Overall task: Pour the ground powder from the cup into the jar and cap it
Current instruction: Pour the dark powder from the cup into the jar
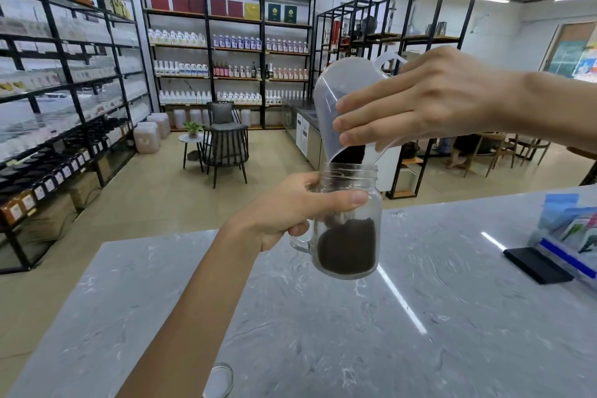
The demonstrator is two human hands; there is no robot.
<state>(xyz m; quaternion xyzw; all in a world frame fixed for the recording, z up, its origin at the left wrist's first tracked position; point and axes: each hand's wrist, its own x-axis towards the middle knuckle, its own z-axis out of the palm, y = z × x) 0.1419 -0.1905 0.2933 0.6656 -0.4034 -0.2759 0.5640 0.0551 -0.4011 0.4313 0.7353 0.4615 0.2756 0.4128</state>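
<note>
My left hand grips a clear glass jar with a side handle, holding it in the air above the counter. Dark ground powder fills roughly the jar's lower third. My right hand holds a translucent plastic cup tipped mouth-down over the jar's open top. A dark mass of powder slides from the cup's rim into the jar mouth. A round silvery lid lies on the counter at the bottom edge, partly behind my left forearm.
A grey marble counter spreads below both hands. A black flat object and a clear box with coloured packets stand at the right. Beyond the counter are black shelving racks, chairs and a small table.
</note>
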